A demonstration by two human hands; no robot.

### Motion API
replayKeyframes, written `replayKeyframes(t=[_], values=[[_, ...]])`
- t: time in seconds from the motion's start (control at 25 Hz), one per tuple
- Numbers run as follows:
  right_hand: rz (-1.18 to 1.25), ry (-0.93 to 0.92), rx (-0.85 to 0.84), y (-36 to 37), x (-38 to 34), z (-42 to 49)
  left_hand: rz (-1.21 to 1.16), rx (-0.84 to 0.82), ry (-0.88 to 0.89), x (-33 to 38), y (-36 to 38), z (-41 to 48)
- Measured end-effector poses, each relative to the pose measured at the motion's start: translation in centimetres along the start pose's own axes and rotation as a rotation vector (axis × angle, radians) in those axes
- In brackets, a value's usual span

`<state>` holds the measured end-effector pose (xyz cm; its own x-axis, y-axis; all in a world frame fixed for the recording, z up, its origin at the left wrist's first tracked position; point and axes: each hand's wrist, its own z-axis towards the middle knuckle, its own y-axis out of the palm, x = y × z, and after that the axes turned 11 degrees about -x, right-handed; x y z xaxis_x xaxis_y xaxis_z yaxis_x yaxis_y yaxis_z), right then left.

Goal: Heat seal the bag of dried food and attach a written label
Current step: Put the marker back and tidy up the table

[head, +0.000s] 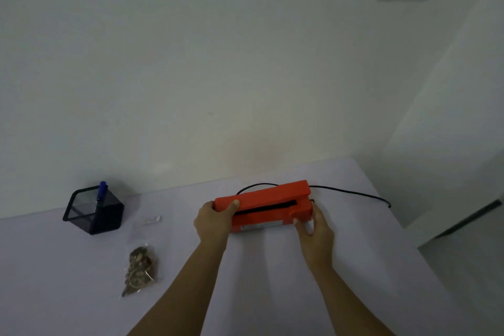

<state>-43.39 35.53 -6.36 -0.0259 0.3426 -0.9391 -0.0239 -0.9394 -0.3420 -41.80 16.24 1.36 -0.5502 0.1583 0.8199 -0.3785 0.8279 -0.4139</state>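
Note:
An orange heat sealer (266,203) with a black sealing strip lies on the white table (81,294), towards the back. My left hand (214,222) grips its left end, thumb on top. My right hand (316,228) holds its right end. A clear bag of brown dried food (140,270) lies flat on the table to the left of my left forearm. A small white label (152,219) rests just beyond the bag's open top. A blue pen (101,191) stands in a black mesh holder (94,210) at the back left.
The sealer's black cord (351,194) runs right across the table and drops over its right edge. A plain wall rises directly behind the table. The floor lies beyond the table's right edge.

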Motion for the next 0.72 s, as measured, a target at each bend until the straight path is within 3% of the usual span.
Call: replayKeyframes(t=[0.28, 0.72], values=[[0.016, -0.017, 0.013, 2.6, 0.4, 6.2, -0.013, 0.012, 0.022, 2.2, 0.9, 5.6], [-0.04, -0.057, -0.063, 2.4, 1.0, 6.5, 0.025, 0.0, 0.043, 2.4, 1.1, 5.6]])
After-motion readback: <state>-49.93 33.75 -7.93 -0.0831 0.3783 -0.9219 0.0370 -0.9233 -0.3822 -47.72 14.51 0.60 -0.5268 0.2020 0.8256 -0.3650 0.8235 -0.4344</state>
